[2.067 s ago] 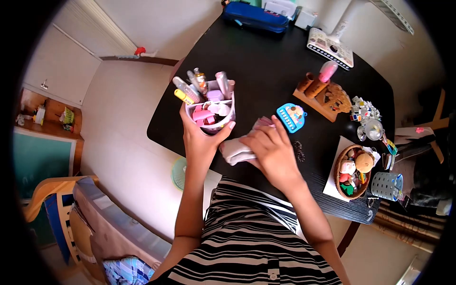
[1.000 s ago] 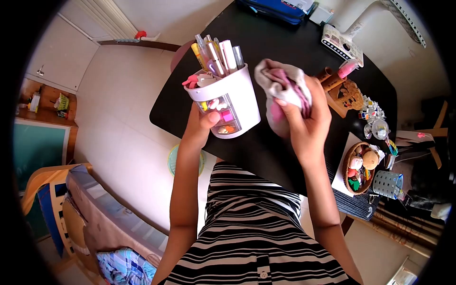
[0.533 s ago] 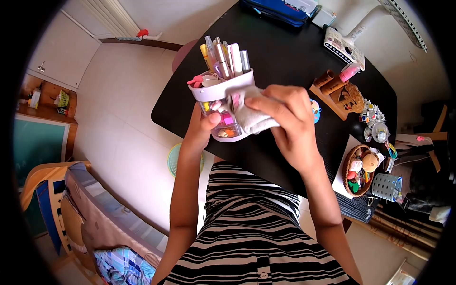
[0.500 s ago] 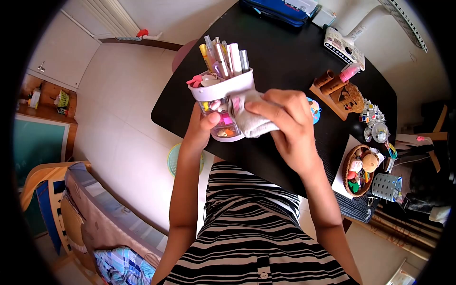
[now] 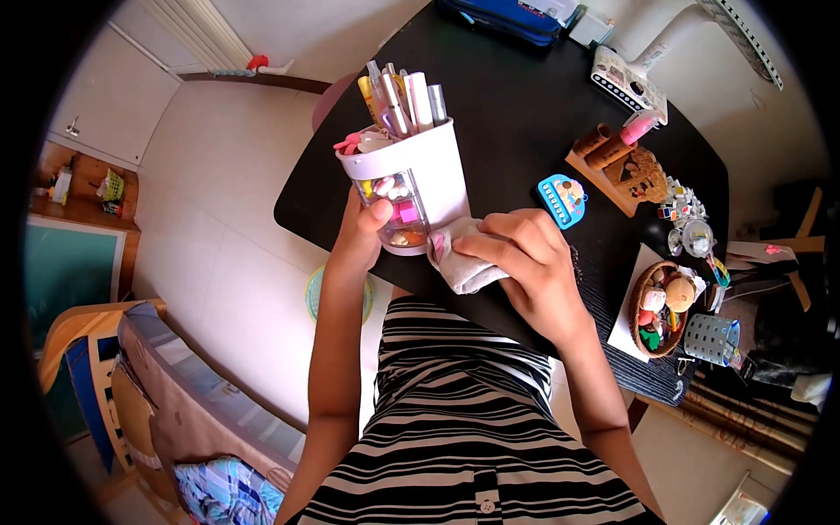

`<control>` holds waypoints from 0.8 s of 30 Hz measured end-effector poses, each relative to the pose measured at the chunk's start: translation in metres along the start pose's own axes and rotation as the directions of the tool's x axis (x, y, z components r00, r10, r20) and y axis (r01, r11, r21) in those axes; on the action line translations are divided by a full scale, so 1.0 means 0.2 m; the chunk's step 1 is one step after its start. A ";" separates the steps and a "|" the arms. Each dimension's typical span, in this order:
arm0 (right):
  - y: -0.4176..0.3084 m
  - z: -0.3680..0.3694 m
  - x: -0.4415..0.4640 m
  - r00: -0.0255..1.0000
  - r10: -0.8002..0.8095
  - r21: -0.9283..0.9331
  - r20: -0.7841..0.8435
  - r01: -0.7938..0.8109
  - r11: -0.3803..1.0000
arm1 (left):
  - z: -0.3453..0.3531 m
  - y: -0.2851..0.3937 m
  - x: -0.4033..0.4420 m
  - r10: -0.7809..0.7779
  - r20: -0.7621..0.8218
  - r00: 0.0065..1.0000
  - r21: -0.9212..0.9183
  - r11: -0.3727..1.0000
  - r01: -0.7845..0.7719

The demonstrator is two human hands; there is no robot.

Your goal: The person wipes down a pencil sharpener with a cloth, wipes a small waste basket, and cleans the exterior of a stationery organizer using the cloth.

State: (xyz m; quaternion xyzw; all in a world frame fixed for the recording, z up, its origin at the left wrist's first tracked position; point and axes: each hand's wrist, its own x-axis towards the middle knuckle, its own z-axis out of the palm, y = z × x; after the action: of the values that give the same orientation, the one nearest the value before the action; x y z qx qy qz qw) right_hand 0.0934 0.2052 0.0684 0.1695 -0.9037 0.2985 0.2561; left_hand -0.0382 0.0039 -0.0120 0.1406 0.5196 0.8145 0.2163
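Note:
A pale pink pen holder (image 5: 448, 171) is held up over the near edge of the black table, tilted slightly. Several pens (image 5: 409, 103) stick out of its top, and small clear drawers (image 5: 395, 210) with colourful bits show on its front. My left hand (image 5: 360, 229) grips the holder from the left, its thumb on the drawer front and its other fingers hidden behind. Bunched in my right hand (image 5: 525, 262) is a light grey cloth (image 5: 468, 261), which touches the lower right side of the holder.
On the black table (image 5: 507, 105) lie a blue toy (image 5: 561, 200), a wooden stand (image 5: 626, 175), a wicker basket (image 5: 643, 343) of small items and a grey perforated basket (image 5: 711, 339). A blue pencil case (image 5: 516, 22) sits at the far edge. A bed (image 5: 210, 394) stands lower left.
My right hand has slid the cloth down the holder's side, from the upper part to the base. The holder has shifted slightly left, and the blue toy shows more fully.

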 end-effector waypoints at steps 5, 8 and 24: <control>-0.02 0.00 0.01 1.000 -0.024 -0.042 -0.015 0.024 0.999 | -0.01 -0.01 0.01 -0.031 -0.014 0.999 -0.057 0.998 0.030; -0.03 0.02 0.03 0.998 -0.049 -0.077 -0.048 0.045 0.996 | -0.03 -0.02 0.00 -0.050 -0.003 0.999 -0.057 0.997 0.050; 0.02 0.02 0.37 0.944 -0.192 -0.204 -0.269 0.139 0.969 | -0.02 -0.01 0.00 0.015 0.056 0.998 0.069 0.997 -0.019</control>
State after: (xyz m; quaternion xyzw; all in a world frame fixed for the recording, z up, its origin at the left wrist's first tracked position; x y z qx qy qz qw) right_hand 0.0304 0.1958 0.1055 0.1761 -0.8630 0.2132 0.4228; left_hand -0.0398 0.0024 -0.0151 0.1750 0.5403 0.7935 0.2189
